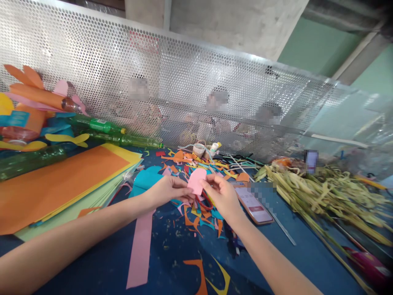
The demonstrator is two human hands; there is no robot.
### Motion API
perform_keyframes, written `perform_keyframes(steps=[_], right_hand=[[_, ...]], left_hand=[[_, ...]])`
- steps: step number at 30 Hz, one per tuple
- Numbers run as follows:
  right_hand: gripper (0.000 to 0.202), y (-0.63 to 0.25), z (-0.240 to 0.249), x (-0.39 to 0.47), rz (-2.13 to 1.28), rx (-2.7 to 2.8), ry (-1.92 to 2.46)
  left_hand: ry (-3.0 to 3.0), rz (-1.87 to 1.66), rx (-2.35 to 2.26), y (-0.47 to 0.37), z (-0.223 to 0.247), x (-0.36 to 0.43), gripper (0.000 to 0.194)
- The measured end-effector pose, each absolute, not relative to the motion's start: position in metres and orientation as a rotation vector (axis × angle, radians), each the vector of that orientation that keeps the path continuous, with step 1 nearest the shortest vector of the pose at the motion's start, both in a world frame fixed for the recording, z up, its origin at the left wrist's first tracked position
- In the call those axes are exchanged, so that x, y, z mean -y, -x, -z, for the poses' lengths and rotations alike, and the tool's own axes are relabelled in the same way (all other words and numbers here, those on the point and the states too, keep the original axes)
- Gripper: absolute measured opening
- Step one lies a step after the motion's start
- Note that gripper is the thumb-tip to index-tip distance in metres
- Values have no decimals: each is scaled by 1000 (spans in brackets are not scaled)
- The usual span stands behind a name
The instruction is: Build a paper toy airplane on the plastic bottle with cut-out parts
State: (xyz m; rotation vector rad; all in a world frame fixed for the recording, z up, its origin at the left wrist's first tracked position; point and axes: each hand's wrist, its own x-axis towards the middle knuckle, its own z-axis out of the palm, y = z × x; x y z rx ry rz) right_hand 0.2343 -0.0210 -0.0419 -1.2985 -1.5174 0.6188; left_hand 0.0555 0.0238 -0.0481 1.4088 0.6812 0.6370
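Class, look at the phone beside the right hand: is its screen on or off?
On: the phone beside the right hand shows a pale, lit screen with digits and a red button.

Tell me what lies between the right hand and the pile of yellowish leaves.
The head view shows a phone and a thin pale strip between the right hand and the leaves.

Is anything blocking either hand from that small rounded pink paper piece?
Nothing visible is. The left hand and right hand are both at the pink paper piece, one at each side. The loose paper scraps lie on the table below, not in between.
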Motion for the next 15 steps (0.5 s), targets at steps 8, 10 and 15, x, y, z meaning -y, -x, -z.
perform_keyframes(steps=[8,10,15], right_hand=[[27,-234,46,20,-604,1516,1302],[26,-235,46,20,-591,1521,1311],[29,-232,46,20,-658,1495,1290]], left_hand=[[-1434,-633,-689,-55,47,-24,20],[-1439,-634,-691,-55,47,-23,20],[-1435,-667,-690,-54,50,-24,21]])
